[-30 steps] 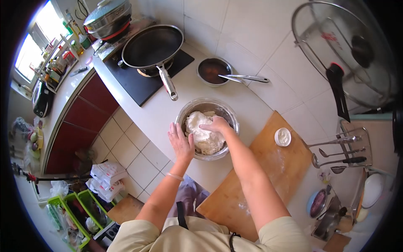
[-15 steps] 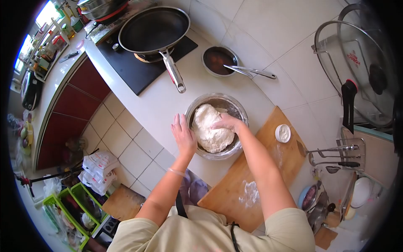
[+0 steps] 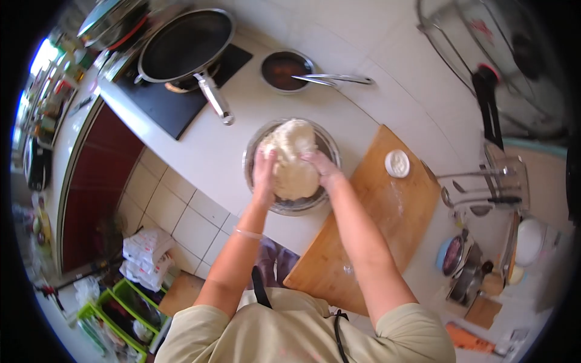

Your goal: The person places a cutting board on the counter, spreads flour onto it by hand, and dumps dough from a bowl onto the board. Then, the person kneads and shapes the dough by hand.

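A large lump of pale dough (image 3: 295,172) is between my hands, over a round metal bowl (image 3: 330,144) on the white counter. My left hand (image 3: 264,169) is pressed along the dough's left side, its fingers partly sunk from sight. On the opposite side, my right hand (image 3: 322,168) grips the dough, thumb and fingers curled against it. The lump's upper end reaches the bowl's far rim. Whether its underside touches the bowl's bottom is hidden.
A wooden board (image 3: 375,212) with flour traces lies right of the bowl, bearing a small white cup (image 3: 397,163). Beyond the bowl stand a pot of dark liquid (image 3: 284,68) with metal utensils and a frying pan (image 3: 187,45) on a black cooktop, its handle pointing toward me.
My left hand has moved from the bowl's rim onto the dough, so both hands now hold it. The dough looks longer and raised. The whole view has shifted slightly and is blurred.
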{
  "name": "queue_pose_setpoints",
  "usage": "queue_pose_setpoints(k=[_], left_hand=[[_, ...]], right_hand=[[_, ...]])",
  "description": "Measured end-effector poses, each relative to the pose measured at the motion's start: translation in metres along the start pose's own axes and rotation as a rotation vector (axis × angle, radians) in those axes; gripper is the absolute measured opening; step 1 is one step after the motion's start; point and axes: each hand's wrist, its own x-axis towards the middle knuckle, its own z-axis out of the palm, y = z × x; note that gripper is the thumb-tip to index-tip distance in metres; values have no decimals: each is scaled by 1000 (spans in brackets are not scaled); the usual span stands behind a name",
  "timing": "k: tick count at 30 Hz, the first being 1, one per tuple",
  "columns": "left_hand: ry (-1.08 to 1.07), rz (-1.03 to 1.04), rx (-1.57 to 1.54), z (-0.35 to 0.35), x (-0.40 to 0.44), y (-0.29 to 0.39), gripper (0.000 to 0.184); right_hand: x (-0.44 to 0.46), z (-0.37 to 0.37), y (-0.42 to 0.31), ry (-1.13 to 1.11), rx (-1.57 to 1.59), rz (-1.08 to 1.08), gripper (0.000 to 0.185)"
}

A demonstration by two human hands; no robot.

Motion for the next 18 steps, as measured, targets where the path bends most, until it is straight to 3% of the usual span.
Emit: queue_pose_setpoints(k=[4,5,10,12,14,18], left_hand=[[24,45,155,0,-4,11,65],[-138,128,195,6,-16,22,60],[-338,103,215,69,-107,28,59],[-356,-28,221,77,-137,-10,64],[-376,-166,96,94,-174,-48,56],[-416,-433,104,95,-213,-148,51]], right_hand=[[-30,30,11,65,57,-130,51],[-59,49,-4,118,61,-165,53],[-172,18,-7,180,81,-272,59],[-222,-9,15,343,48,-288,57],[-272,-38,40,405,65,-320,54],[-320,-117,111,610,109,-159,51]])
